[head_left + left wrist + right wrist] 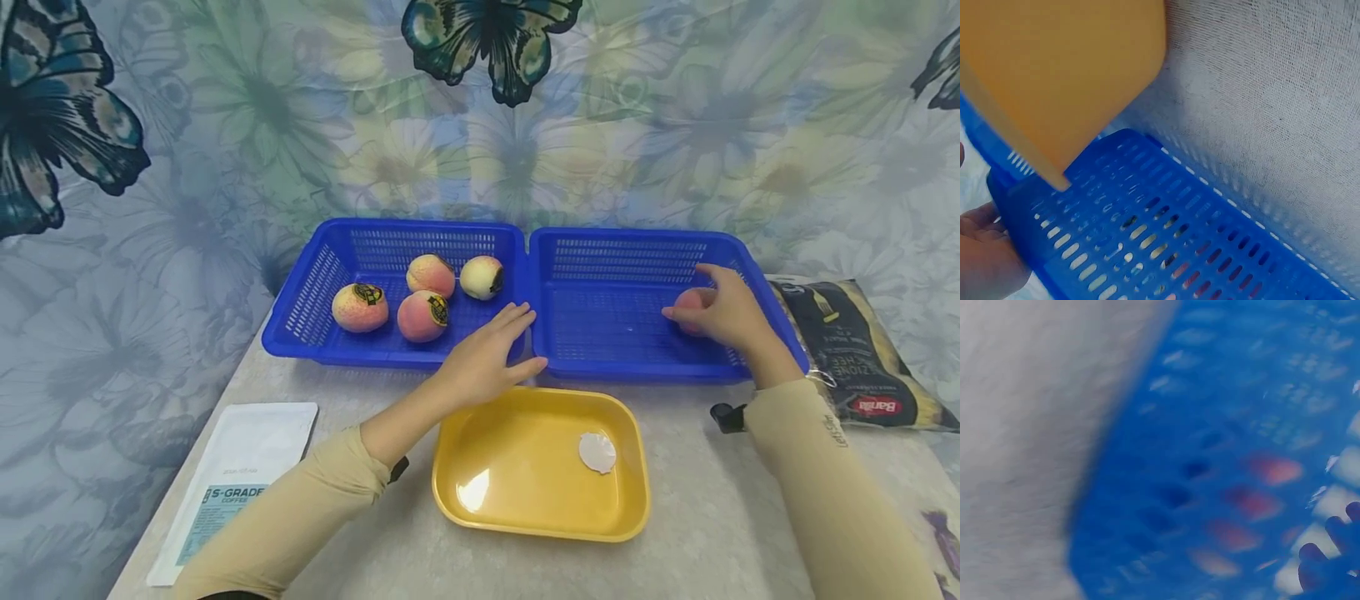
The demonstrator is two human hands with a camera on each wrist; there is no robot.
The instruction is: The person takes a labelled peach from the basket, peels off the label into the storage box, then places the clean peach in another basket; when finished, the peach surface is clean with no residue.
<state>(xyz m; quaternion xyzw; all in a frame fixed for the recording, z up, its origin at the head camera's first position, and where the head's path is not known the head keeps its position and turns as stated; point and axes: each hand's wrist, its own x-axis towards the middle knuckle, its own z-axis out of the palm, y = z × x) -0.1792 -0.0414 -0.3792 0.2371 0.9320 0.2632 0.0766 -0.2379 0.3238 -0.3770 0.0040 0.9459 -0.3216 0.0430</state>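
My right hand (pixel 723 310) is inside the right blue basket (pixel 622 368), around a pinkish peach (pixel 688 300) near its right end. The thumb crosses in front of the peach; the index finger is spread above it with a visible gap. Over the front rim of the left blue basket (pixel 367 362), beside where the baskets meet, lies my left hand (pixel 483 358), fingers straight and holding nothing. That basket contains several peaches (pixel 360 310) with dark stickers. In the right wrist view, pink shows blurred through the slots of the basket wall (pixel 1147 444).
A yellow tray (pixel 517 521) with a white round piece (pixel 597 452) stands in front of the baskets. A white coffee pouch (pixel 262 433) lies left, a dark pasta bag (pixel 847 350) right. Purple wrapped items (pixel 941 537) lie at the right edge. A patterned cloth hangs behind.
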